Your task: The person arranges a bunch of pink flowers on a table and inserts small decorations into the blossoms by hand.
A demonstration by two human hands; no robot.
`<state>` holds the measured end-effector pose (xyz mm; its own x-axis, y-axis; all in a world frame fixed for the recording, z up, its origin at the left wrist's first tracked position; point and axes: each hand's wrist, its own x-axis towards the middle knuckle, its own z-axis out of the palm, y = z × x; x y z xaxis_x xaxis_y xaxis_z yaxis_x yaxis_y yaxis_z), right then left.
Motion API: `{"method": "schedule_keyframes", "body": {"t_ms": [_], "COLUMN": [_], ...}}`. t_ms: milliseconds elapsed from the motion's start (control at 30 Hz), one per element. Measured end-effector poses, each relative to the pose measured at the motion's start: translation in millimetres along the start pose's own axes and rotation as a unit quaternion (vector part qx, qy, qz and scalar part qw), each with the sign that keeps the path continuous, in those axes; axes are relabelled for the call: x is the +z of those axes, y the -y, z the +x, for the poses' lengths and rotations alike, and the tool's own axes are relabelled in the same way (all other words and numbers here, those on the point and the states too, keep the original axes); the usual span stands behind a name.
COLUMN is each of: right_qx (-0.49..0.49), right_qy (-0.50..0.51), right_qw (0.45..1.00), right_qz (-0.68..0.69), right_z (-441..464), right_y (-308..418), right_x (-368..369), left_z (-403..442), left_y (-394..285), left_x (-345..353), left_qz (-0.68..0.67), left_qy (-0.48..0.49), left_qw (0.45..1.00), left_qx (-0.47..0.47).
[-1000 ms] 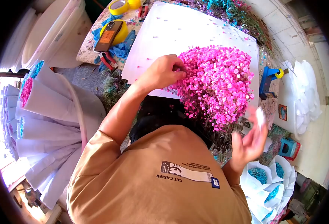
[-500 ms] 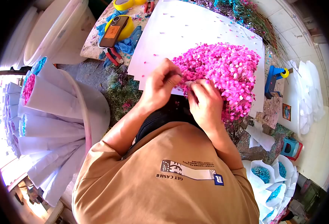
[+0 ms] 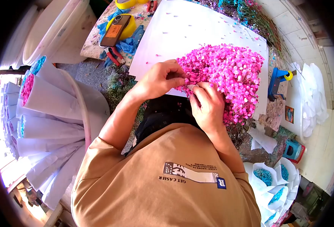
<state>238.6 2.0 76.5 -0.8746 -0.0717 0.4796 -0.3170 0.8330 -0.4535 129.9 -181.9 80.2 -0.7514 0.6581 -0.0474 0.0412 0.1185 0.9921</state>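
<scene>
1. Cluttered workroom. Left: large pale plastic tub [image 3: 96, 109] holding bouquets in white paper wraps [image 3: 57, 97], pink and blue blooms at the tips.
2. Far left: speckled tabletop [image 3: 92, 48] with dark smartphone [image 3: 115, 31] lying over a yellow tape roll [image 3: 128, 28]; red-handled pliers [image 3: 116, 56] and crumpled blue gloves [image 3: 133, 41] beside.
3. Centre: large white paper sheets [image 3: 167, 45] on the table, small petals scattered over them.
4. Left hand [image 3: 159, 80]: at left edge of bunch, thumb and fingertips near each other; can't tell if they pinch a stem.
5. Right hand [image 3: 209, 106]: fingers curled, gripping small white piece [image 3: 192, 87] at the fingertips. Change: a second ago it was out at near right, off the flowers; now just beside the left hand, so both work at one spot.
6. Big bunch of bright pink tiny-blossomed flowers [image 3: 231, 70]: on the near right part of the sheets, stems toward the wearer.
7. Right: blue tape dispenser with yellow roll [image 3: 274, 84]; nearer, white-wrapped blue flower bouquets [image 3: 263, 176].
</scene>
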Motion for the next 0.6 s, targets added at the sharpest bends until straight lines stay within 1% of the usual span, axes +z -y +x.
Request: {"method": "schedule_keyframes", "body": {"t_ms": [100,167,200,233,267,300,333,400,467,500,533,600], "right_qx": [0.009,0.018,0.016,0.014,0.014,0.004,-0.007,-0.006,-0.004,-0.007,-0.01,-0.006], "right_qy": [0.001,-0.001,0.006,0.013,0.013,0.007,0.001,0.005,0.008,0.01,0.011,0.017], "right_qw": [1.0,1.0,1.0,1.0,1.0,1.0,1.0,1.0,1.0,1.0,1.0,1.0], "right_qz": [-0.008,-0.009,-0.007,-0.006,-0.005,-0.002,0.001,0.003,0.004,0.0,-0.004,-0.004], "right_z": [1.2,0.1,0.0,-0.1,-0.8,-1.7,-2.0,-2.9,-3.5,-3.7,-3.7,-4.5], "right_y": [1.1,1.2,1.4,1.6,0.6,-1.2,-2.2,-1.4,-1.0,-0.8,-0.6,0.6], "right_x": [2.3,2.3,1.5,1.2,1.8,2.9,3.7,3.3,3.2,3.7,4.1,4.2], "left_z": [-1.6,-3.4,-4.1,-5.9,-6.8,-4.6,-4.4,-5.4,-2.8,-1.1,0.6,5.4], "left_y": [6.0,8.7,11.9,15.5,17.5,18.2,19.0,17.6,8.5,-4.4,-11.5,-4.8], "left_x": [3.0,9.2,8.9,7.2,6.0,4.5,0.6,-8.1,-8.1,-5.8,-3.5,0.0], "left_qz": [0.02,-0.088,-0.088,-0.204,-0.316,-0.368,-0.368,-0.485,-0.467,-0.371,-0.269,-0.245], "left_qy": [0.001,-0.038,-0.037,-0.058,-0.079,-0.101,-0.102,-0.015,-0.004,-0.033,-0.062,-0.059], "left_qw": [1.0,0.995,0.995,0.977,0.943,0.922,0.922,0.874,0.884,0.924,0.95,0.956], "left_qx": [0.024,0.04,0.039,-0.011,-0.061,-0.062,-0.062,-0.025,-0.031,-0.091,-0.149,-0.153]}}
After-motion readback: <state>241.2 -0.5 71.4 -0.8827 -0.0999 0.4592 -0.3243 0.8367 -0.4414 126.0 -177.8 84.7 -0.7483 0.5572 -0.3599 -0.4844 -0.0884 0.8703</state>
